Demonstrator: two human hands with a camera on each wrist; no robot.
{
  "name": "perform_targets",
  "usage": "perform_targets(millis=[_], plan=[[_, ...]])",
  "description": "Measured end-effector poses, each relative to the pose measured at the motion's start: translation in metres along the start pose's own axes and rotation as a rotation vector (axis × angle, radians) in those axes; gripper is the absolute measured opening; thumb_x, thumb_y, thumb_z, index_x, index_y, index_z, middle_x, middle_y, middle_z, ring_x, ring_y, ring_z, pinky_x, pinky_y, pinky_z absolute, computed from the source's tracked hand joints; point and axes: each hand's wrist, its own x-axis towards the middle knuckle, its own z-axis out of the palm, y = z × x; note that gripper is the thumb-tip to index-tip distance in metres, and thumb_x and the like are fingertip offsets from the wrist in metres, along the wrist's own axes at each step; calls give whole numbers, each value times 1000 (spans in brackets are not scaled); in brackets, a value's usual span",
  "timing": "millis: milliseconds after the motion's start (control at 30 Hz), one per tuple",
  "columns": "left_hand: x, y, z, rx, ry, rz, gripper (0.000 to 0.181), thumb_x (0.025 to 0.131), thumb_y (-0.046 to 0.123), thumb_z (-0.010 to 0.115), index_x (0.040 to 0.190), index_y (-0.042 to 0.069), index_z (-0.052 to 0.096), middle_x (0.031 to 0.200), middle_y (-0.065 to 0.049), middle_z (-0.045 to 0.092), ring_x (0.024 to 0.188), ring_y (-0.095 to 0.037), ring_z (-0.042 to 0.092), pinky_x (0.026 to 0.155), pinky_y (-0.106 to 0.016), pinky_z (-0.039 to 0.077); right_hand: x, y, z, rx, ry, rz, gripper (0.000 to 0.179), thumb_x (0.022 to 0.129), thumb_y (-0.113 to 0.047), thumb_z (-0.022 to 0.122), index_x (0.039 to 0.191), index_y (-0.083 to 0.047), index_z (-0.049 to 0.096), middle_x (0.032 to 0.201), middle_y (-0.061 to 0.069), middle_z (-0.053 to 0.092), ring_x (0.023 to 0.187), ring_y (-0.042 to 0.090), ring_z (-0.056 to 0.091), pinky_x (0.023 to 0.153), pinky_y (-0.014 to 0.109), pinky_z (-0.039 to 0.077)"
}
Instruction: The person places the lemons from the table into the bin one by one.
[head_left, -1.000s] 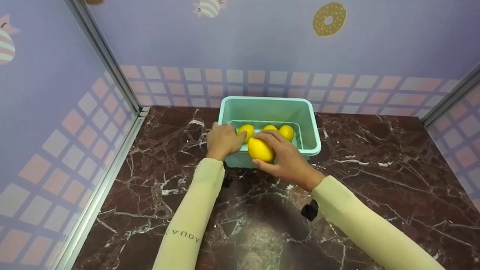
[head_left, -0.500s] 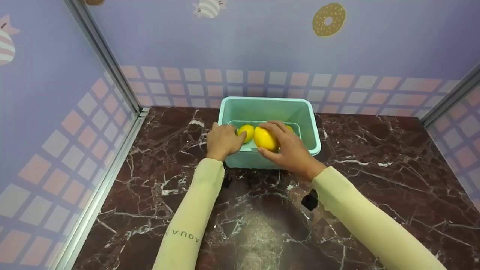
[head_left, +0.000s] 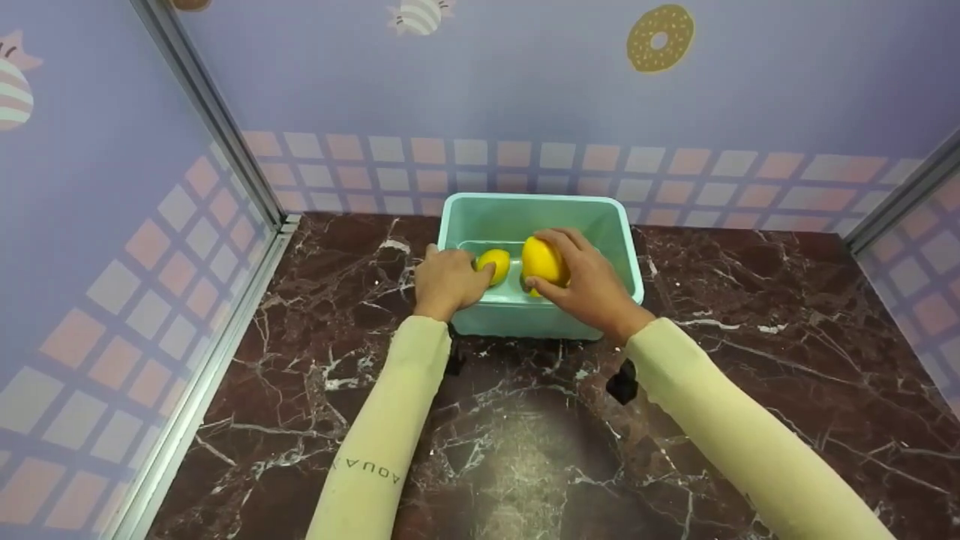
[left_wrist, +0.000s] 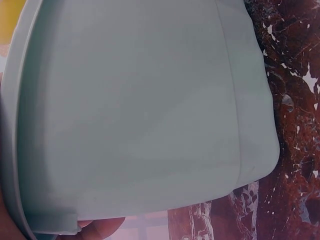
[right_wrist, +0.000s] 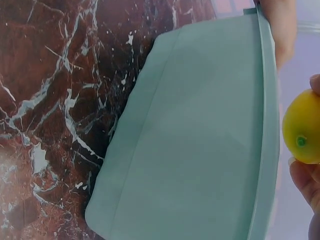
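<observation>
A mint-green plastic bin (head_left: 525, 321) stands against the back wall. My left hand (head_left: 450, 281) grips its rim at the front left corner; fingertips (left_wrist: 104, 229) show beyond the corner in the left wrist view. Between the thumb and fingers of my right hand (head_left: 589, 286) is a yellow lemon (head_left: 541, 259), held over the bin's opening. Its green stem end shows on this lemon (right_wrist: 302, 125) in the right wrist view. Inside the bin, another lemon (head_left: 493, 267) lies near my left thumb. Some yellow shows just under the held lemon; my right hand hides much of the bin's right side.
The bin rests on a dark red marbled tabletop (head_left: 360, 420). Behind it rises a purple wall (head_left: 510, 90) with pink and white squares, and a similar side panel (head_left: 97, 247) stands at the left. A black wrist camera (head_left: 622, 382) sits under my right sleeve.
My right hand has carried the lemon forward and slightly right, from the bin's front rim to over its inside. The left hand has stayed at the front left corner.
</observation>
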Motion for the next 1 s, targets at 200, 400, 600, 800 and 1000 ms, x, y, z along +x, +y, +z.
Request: perform_targets(millis=[200,400,600,800,1000], plan=[[1,0,0,-11,-9,11,48,92,57,44,87,17,70,104,-6,71,110,-34,52,78,-52,49,5,12,-3,10,23,61,56,88,-34,70,137,-19,47,138,5,46,110,24,55,88,43,51],[0,0,-1,-16,11,16,47,92,56,45,82,17,68,100,-6,71,107,-33,53,77,-50,49,10,18,-2,13,32,119,57,88,-33,70,137,-19,47,138,6,45,111,25,53,89,42,50],[0,0,-1,-7,13,16,49,92,58,43,87,17,70,103,-6,71,107,-33,53,77,-49,49,12,15,3,-26,28,133,59,90,-36,68,140,-19,44,143,5,43,117,25,55,94,45,49],[0,2,-1,-18,2,9,48,92,58,45,85,18,69,102,-6,71,107,-33,53,77,-50,49,11,14,3,-26,30,133,57,92,-35,65,142,-18,43,146,4,42,121,25,53,97,46,48],[0,-1,-1,-20,-12,5,48,92,58,45,92,17,71,105,-6,70,106,-32,53,78,-49,49,6,17,2,-11,28,141,55,93,-36,63,140,-17,44,145,4,43,124,26,51,103,47,43]])
